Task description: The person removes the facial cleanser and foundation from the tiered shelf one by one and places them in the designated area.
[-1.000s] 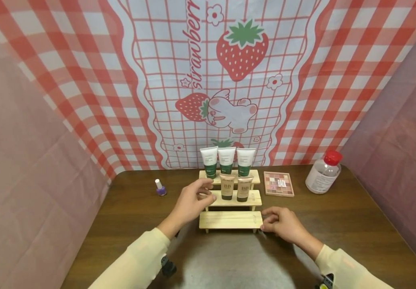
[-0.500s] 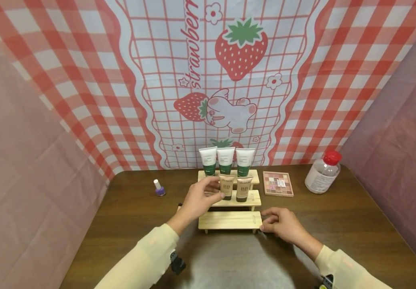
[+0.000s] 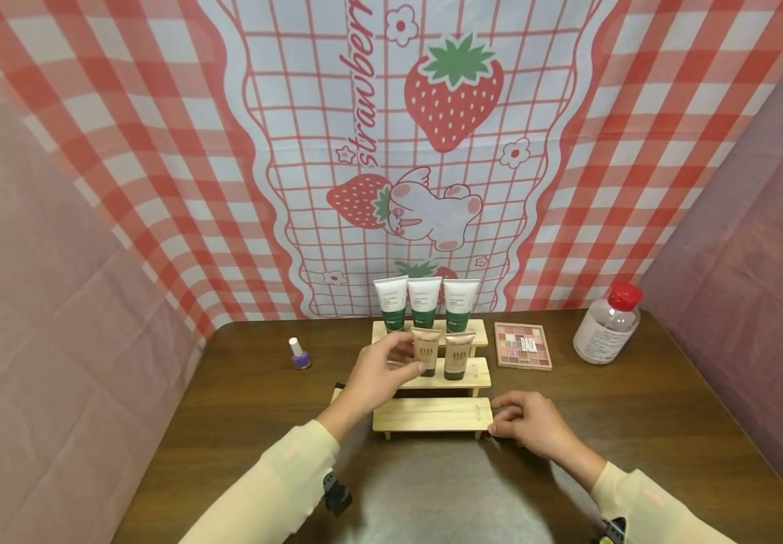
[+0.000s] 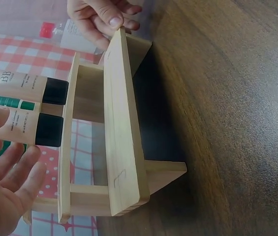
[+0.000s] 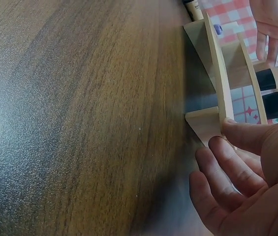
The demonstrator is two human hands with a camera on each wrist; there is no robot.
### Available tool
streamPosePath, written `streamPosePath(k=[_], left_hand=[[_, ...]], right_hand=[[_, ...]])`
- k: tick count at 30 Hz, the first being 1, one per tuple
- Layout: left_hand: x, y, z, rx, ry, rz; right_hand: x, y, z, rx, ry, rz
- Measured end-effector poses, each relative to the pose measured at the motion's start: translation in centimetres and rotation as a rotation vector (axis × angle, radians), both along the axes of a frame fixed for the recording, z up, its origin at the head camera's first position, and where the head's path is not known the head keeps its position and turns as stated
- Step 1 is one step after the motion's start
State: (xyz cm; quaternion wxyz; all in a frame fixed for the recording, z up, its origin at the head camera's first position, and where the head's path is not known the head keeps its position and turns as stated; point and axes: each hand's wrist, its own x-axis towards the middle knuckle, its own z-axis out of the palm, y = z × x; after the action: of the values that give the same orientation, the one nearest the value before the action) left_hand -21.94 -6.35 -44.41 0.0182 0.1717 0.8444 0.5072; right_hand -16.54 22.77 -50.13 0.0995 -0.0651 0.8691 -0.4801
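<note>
A three-step wooden display stand [image 3: 432, 415] sits on the table. Two beige BB cream tubes with black caps stand on its middle step. My left hand [image 3: 376, 375] has its thumb in front of the left BB cream tube [image 3: 425, 350] and fingers behind, pinching it. The right BB cream tube [image 3: 458, 355] stands just beside it. At the right end of the lowest step, my right hand [image 3: 533, 423] holds the board's edge, thumb [image 5: 247, 135] on the wood and fingers bent below. Three white-and-green tubes [image 3: 424, 301] line the top step.
Left of the stand is a purple nail polish bottle [image 3: 300, 353]. An eyeshadow palette [image 3: 523, 346] lies to the right, beside a clear bottle with a red cap [image 3: 607, 323]. Another black-capped beige tube [image 5: 193, 9] is mostly hidden behind my left wrist in the head view.
My left hand has moved right, from the stand's left side onto the left BB cream tube, and has stayed there for the last half second. The right hand keeps its place.
</note>
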Motion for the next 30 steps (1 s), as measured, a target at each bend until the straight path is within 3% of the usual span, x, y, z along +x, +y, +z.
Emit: streamPosePath(k=[18,30], left_hand=[[-0.22,0.23,0.10,-0.040,0.055,0.018],[0.42,-0.53,0.46,-0.014,0.050,0.050]], right_hand=[[-0.01,-0.04,-0.04,0.005,0.006,0.000],[0.13,-0.08,0.01,0.018,0.017,0.008]])
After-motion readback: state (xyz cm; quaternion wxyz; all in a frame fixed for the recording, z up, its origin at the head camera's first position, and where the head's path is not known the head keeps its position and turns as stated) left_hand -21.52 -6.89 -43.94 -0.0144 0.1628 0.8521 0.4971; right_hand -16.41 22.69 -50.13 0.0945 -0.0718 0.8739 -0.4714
